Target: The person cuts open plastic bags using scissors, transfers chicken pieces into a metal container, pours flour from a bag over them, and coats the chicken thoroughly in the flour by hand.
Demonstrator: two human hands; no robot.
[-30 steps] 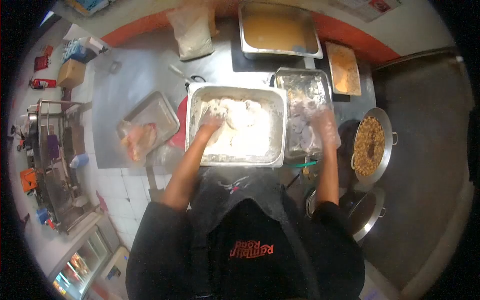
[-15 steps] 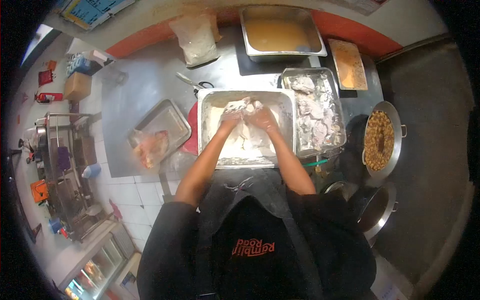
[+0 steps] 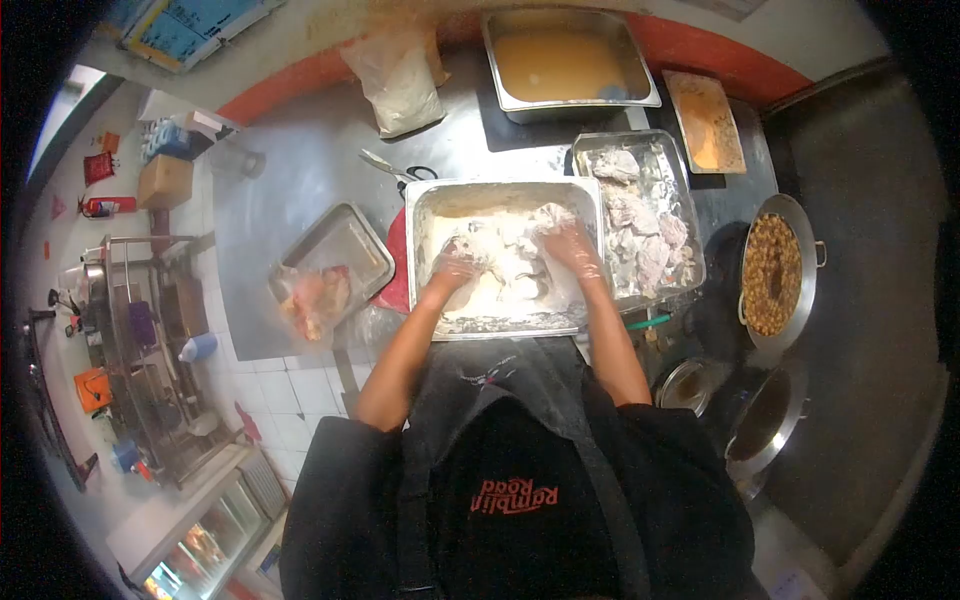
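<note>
Both hands are inside a deep metal pan (image 3: 590, 318) of white flour (image 3: 510, 290). My left hand (image 3: 462, 262), dusted white, is on the left side of the flour with its fingers curled round a coated piece I cannot make out clearly. Toward the pan's right wall, my right hand (image 3: 562, 240) has its fingers on another floury lump, partly hidden by the coating. Immediately right of the pan, a metal tray (image 3: 695, 215) holds several flour-coated pieces (image 3: 632, 215).
Left are a shallow tray (image 3: 375, 250) and a plastic bag of raw meat (image 3: 318, 300). Scissors (image 3: 400, 172) and a flour bag (image 3: 398, 95) lie behind. A pan of orange liquid (image 3: 570, 70), a crumb tray (image 3: 705, 125) and a pan of browned food (image 3: 772, 275) stand right.
My right hand went from the right-hand tray into the flour beside my left hand. Since then the hands have moved apart within the pan. The view has shifted slightly.
</note>
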